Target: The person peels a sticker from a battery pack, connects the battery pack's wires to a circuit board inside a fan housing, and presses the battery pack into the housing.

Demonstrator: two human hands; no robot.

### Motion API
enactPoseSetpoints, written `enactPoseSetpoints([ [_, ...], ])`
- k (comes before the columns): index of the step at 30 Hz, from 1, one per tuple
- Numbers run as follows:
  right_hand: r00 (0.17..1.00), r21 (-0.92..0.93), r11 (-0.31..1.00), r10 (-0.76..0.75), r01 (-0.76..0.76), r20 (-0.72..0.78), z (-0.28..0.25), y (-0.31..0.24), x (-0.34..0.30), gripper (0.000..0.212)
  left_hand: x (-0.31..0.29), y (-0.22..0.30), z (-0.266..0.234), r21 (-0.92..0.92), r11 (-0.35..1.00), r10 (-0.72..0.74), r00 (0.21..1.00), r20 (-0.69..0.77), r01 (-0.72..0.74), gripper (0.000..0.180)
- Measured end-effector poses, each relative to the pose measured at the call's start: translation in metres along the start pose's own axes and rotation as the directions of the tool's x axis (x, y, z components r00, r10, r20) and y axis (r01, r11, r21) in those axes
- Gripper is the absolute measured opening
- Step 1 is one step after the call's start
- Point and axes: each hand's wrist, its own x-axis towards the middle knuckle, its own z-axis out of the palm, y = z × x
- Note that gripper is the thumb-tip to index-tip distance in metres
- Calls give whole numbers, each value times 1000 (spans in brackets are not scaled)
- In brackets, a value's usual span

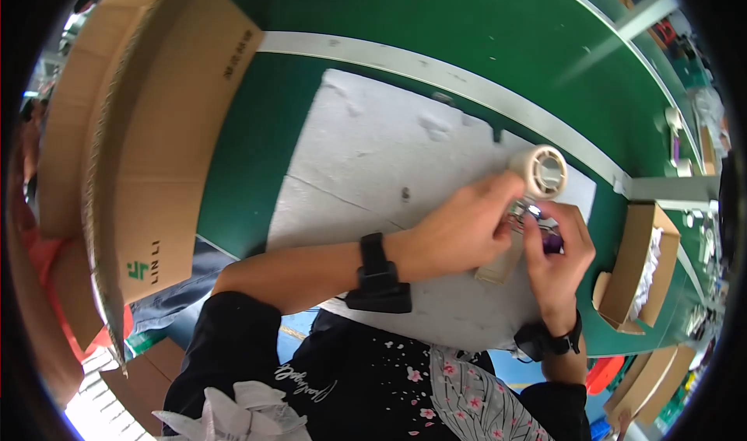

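My left hand (471,219) reaches across the white foam sheet, its fingers bent and pressed on a small shiny piece (526,210) that looks silvery or clear. From the right, my right hand (564,258) pinches the same piece between thumb and fingers. A dark purple part (552,243) shows within the right hand's grip; fingers cover much of it, and its exact kind is unclear. Just beyond the fingertips stands a cream tape roll (537,170), close to the left hand. Under the hands lies a pale, see-through flat piece (498,268), partly hidden.
The white foam sheet (358,145) covers part of the green table (245,138). A tall cardboard box (163,153) stands at the left. On the right, an open small carton (618,285) holds white wrapping. A pale rail (373,61) runs along the far side.
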Motion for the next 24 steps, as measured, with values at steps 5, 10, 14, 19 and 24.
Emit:
enactPoseSetpoints([
  [5,999,32,998,51,-51,-4,-4,8,-8,16,-1,-2,6,129,991,40,999,-20,-37,22],
  [10,999,35,999,29,-29,19,-4,10,-10,15,-6,-1,5,277,954,130,991,-27,-118,14],
  [14,999,34,999,19,-21,43,-5,10,-8,15,-7,2,1,387,897,229,973,8,-214,15],
  [19,999,37,999,-9,8,44,-5,13,-7,16,-3,7,-12,542,746,332,921,202,-388,17],
  [24,998,51,998,32,-35,63,-6,12,-7,17,0,1,-9,380,848,332,930,158,-368,15],
])
